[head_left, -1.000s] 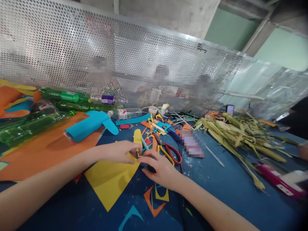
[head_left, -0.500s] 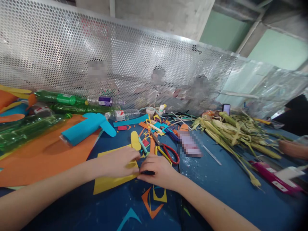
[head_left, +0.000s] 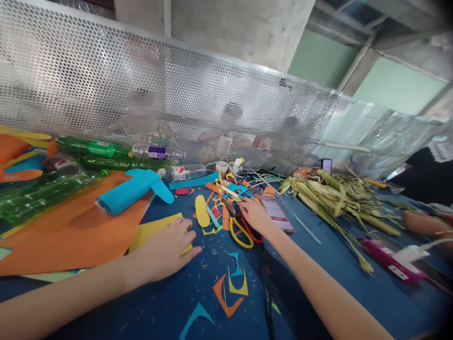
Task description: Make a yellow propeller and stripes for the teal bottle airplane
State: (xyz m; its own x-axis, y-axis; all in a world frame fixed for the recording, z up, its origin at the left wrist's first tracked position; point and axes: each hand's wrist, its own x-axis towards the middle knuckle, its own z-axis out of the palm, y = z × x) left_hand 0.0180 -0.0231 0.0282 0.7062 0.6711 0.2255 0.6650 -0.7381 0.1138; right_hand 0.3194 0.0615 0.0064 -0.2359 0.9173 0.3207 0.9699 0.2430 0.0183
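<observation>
My left hand point(head_left: 173, 245) lies with fingers spread on a sheet of yellow paper point(head_left: 146, 231), covering part of it. Stretched forward, my right hand point(head_left: 254, 213) is over the scissors point(head_left: 241, 238), which have a yellow and a red handle loop. Its fingers look extended beside paper scraps, and I see nothing held in them. A phone point(head_left: 278, 215) with a lit screen lies just right of that hand. Between the hands lie a yellow paper oval point(head_left: 202, 211) and a pale green strip point(head_left: 213, 216). Cut-out paper remnants point(head_left: 228, 300) lie nearer to me.
Left, a blue paper-wrapped bottle point(head_left: 129, 191) rests on orange paper point(head_left: 81, 236), near green plastic bottles point(head_left: 49, 193). Dried husks point(head_left: 339, 198) and a magenta power strip point(head_left: 392, 262) lie right, beside another person's hand point(head_left: 424, 224). A perforated metal screen point(head_left: 198, 94) stands behind.
My hands have moved apart. The right went forward and right over the scissors; the left opened flat on the yellow paper. The dark thing seen at my right hand no longer shows there.
</observation>
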